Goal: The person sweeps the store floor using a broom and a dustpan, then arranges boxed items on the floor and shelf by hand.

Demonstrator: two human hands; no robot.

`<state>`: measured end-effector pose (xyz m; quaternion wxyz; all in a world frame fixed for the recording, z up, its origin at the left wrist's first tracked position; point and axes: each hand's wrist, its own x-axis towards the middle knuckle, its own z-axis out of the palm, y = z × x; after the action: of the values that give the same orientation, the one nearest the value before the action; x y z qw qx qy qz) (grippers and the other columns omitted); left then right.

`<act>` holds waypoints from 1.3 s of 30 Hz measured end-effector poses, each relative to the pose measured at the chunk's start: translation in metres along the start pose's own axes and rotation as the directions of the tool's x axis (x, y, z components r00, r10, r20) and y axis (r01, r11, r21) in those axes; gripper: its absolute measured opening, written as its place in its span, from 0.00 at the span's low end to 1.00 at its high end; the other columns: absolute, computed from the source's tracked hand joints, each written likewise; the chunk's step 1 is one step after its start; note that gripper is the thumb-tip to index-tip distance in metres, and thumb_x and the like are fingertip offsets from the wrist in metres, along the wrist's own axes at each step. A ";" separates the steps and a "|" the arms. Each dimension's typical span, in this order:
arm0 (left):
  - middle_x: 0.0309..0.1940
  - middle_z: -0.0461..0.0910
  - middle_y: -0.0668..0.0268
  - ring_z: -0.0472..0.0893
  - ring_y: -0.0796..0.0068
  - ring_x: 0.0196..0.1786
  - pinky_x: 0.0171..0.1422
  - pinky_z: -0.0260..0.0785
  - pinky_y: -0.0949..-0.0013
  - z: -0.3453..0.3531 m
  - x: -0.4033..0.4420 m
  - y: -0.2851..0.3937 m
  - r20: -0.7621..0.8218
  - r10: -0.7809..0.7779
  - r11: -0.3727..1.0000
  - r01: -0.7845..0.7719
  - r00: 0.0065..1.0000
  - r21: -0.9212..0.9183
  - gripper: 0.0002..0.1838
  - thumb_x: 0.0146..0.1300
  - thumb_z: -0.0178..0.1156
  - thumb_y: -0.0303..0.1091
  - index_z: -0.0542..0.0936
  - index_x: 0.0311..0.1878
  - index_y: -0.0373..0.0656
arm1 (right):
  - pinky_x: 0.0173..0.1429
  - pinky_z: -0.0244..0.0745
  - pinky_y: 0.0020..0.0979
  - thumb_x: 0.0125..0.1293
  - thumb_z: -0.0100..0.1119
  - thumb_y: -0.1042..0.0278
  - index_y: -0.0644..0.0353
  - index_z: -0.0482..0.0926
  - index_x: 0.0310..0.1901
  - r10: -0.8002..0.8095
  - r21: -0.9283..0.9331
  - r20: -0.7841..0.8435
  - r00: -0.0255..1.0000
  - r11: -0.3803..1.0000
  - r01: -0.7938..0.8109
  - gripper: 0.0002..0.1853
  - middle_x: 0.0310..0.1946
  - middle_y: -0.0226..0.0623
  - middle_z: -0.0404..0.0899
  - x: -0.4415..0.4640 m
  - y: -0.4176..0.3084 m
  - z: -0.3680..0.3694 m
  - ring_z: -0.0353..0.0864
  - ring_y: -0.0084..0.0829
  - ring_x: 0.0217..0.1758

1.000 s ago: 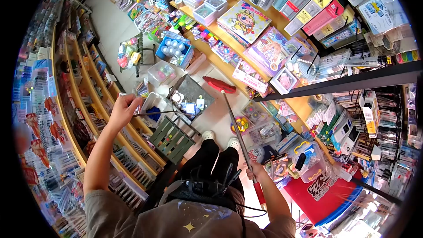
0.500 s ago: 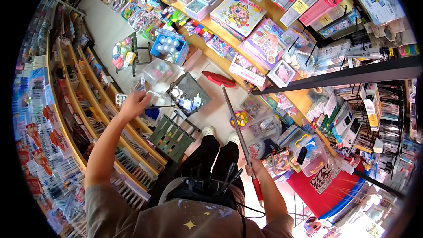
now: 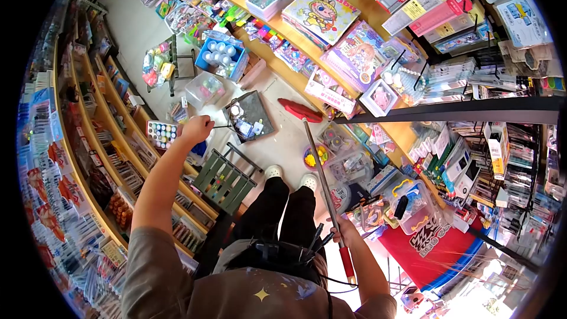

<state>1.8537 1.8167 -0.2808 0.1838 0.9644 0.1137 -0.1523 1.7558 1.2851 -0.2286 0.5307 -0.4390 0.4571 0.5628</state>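
My right hand (image 3: 345,231) is wrapped round the dark pole of a broom (image 3: 319,171), near its red grip. The broom's red head (image 3: 300,110) rests on the floor beside the shelf's foot. To the left, my left hand (image 3: 196,130) is closed on the thin handle of a dark dustpan (image 3: 267,119). White and blue litter lies in the pan. The broom head is to the right of the dustpan, apart from it.
A green folding stool (image 3: 223,182) stands just before my feet. Beyond the dustpan are a clear plastic bin (image 3: 204,90) and a blue crate (image 3: 241,65). Curved wooden shelves (image 3: 106,124) line the left; loaded shelves and a black post (image 3: 460,116) line the right.
My left hand has moved right and slightly up, closer to the dustpan. The dustpan has turned a little. The broom head stays near the shelf, while its pole has shifted slightly.
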 end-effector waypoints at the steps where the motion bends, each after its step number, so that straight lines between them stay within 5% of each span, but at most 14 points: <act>1: 0.21 0.75 0.53 0.75 0.50 0.27 0.32 0.66 0.54 0.009 0.002 -0.005 -0.008 -0.001 1.000 0.001 1.000 0.013 0.15 0.55 0.50 0.42 0.75 0.25 0.40 | 0.13 0.49 0.20 0.63 0.38 0.47 0.55 0.65 0.43 0.014 0.002 0.007 1.000 1.000 -0.014 0.20 0.13 0.25 0.58 -0.003 0.002 0.001 0.51 0.16 0.10; 11: 0.23 0.76 0.54 0.76 0.52 0.29 0.34 0.67 0.54 0.040 0.018 -0.011 0.009 -0.064 0.997 0.064 0.998 0.030 0.13 0.53 0.51 0.42 0.74 0.27 0.41 | 0.13 0.48 0.20 0.64 0.37 0.52 0.55 0.65 0.43 -0.029 -0.043 -0.121 0.992 0.999 0.024 0.16 0.12 0.26 0.58 -0.030 -0.001 0.014 0.52 0.16 0.10; 16: 0.22 0.77 0.57 0.77 0.56 0.29 0.34 0.67 0.56 0.042 0.016 0.003 -0.003 -0.104 0.994 0.105 0.995 0.042 0.12 0.51 0.53 0.43 0.75 0.27 0.43 | 0.11 0.50 0.19 0.63 0.40 0.46 0.58 0.67 0.45 0.039 -0.002 0.023 0.999 0.999 -0.039 0.22 0.12 0.25 0.61 -0.015 -0.011 0.009 0.53 0.15 0.08; 17: 0.29 0.77 0.59 0.76 0.58 0.36 0.39 0.66 0.57 0.043 0.016 0.004 0.071 -0.169 0.985 0.167 0.983 0.029 0.11 0.50 0.54 0.41 0.75 0.30 0.44 | 0.10 0.51 0.18 0.64 0.38 0.45 0.59 0.69 0.45 0.050 -0.004 0.021 0.999 0.999 -0.049 0.24 0.11 0.24 0.62 -0.020 -0.013 0.010 0.53 0.14 0.07; 20: 0.38 0.72 0.60 0.71 0.58 0.45 0.44 0.63 0.57 0.030 0.003 0.020 -0.231 -0.038 0.996 0.056 0.972 0.069 0.12 0.48 0.57 0.38 0.74 0.36 0.45 | 0.11 0.50 0.19 0.64 0.37 0.45 0.59 0.69 0.46 -0.011 -0.028 0.032 0.999 1.000 0.012 0.24 0.11 0.24 0.61 -0.037 -0.010 0.012 0.54 0.15 0.08; 23: 0.43 0.67 0.60 0.66 0.58 0.49 0.47 0.60 0.57 0.018 -0.005 0.034 -0.320 -0.043 0.999 0.037 0.946 -0.024 0.16 0.46 0.59 0.34 0.72 0.40 0.45 | 0.13 0.47 0.19 0.63 0.39 0.46 0.56 0.66 0.45 0.011 -0.016 -0.041 0.999 1.000 -0.011 0.21 0.13 0.26 0.59 -0.035 -0.014 0.010 0.51 0.16 0.09; 31: 0.41 0.67 0.57 0.67 0.55 0.46 0.48 0.59 0.57 0.026 -0.045 0.052 -0.362 0.023 0.988 -0.077 0.932 -0.134 0.15 0.45 0.60 0.31 0.70 0.38 0.43 | 0.11 0.49 0.20 0.61 0.43 0.42 0.55 0.67 0.36 -0.019 -0.108 -0.017 1.000 0.994 0.017 0.21 0.13 0.28 0.61 0.013 -0.045 0.010 0.53 0.17 0.09; 35: 0.41 0.67 0.55 0.66 0.54 0.45 0.50 0.58 0.60 0.021 -0.061 0.054 -0.339 0.006 0.979 -0.075 0.941 -0.192 0.14 0.45 0.58 0.27 0.70 0.37 0.39 | 0.12 0.51 0.22 0.61 0.41 0.42 0.57 0.69 0.40 -0.038 -0.235 -0.095 0.995 0.972 0.014 0.24 0.13 0.26 0.60 -0.031 -0.045 0.013 0.53 0.17 0.08; 39: 0.40 0.67 0.55 0.66 0.54 0.45 0.51 0.58 0.60 0.024 -0.071 0.052 -0.338 -0.027 0.970 -0.057 0.941 -0.237 0.13 0.45 0.59 0.28 0.71 0.36 0.40 | 0.11 0.50 0.20 0.63 0.40 0.46 0.52 0.66 0.35 0.052 -0.123 -0.057 0.997 0.991 -0.059 0.17 0.13 0.28 0.61 -0.012 -0.051 -0.006 0.55 0.17 0.08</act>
<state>1.7966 1.7486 -0.2612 0.2794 0.9472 0.1540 0.0320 1.8079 1.2780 -0.2206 0.4737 -0.4734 0.4472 0.5928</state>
